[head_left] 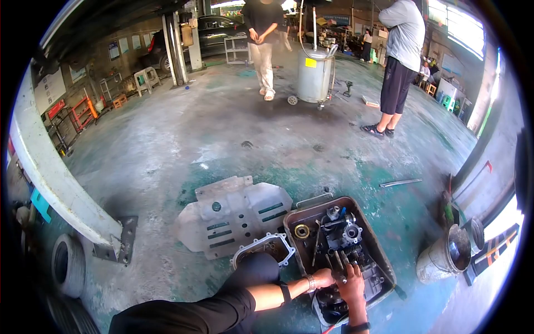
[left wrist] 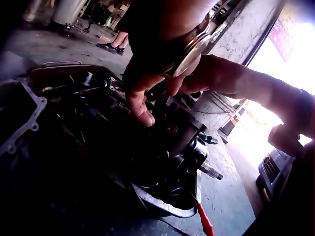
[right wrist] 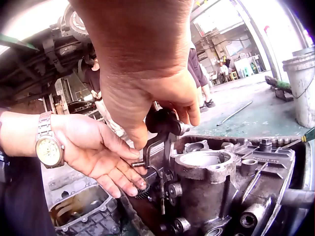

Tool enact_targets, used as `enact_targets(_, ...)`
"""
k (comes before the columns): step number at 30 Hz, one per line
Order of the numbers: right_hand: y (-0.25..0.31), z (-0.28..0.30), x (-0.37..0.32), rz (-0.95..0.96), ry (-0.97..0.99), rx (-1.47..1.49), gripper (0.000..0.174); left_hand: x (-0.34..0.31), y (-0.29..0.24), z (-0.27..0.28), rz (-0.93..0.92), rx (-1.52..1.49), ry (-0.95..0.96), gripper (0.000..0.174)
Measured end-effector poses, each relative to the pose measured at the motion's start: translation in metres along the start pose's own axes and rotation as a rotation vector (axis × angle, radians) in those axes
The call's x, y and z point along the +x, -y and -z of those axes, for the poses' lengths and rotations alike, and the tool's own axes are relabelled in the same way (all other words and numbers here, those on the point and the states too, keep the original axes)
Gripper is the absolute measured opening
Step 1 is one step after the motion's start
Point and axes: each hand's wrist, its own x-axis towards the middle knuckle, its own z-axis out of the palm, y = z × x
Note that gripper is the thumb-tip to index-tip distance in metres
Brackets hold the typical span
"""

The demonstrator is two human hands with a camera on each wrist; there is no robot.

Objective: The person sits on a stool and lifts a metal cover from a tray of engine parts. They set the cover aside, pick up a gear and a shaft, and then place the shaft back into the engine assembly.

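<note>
Above a brown tray (head_left: 292,234) of greasy metal parts, my two hands are close together. My right hand (head_left: 351,283), reaching down from the top in the right wrist view, grips a dark metal part (right wrist: 161,122) with a bent rod. My left hand (right wrist: 96,152), wearing a watch, is palm up with its fingers extended; its thumb and fingertips lie beside the rod's threaded end (right wrist: 139,164). Just right of them is a cast metal housing (right wrist: 204,191) with a round opening. In the left wrist view the left fingers (left wrist: 142,115) point down over the dark parts.
A perforated metal plate (head_left: 239,214) and an open-framed cover (head_left: 290,250) lie left of the tray. Buckets (head_left: 442,261) stand to the right, and a lift post (head_left: 61,178) at the left. Two people stand ahead near a wheeled grey drum (head_left: 314,78). A red-handled tool (left wrist: 205,221) hangs by the tray.
</note>
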Motion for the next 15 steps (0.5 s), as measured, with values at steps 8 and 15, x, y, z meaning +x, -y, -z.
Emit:
enact_targets(8,-0.009,-0.013,0.007,0.051,-0.027,0.04,0.061,0.003,0.004,0.0,0.071,-0.151,0.11,0.031)
enact_targets(15,-0.017,-0.027,0.013,0.073,-0.065,0.035,0.056,0.007,0.01,-0.007,0.027,-0.227,0.043,0.029)
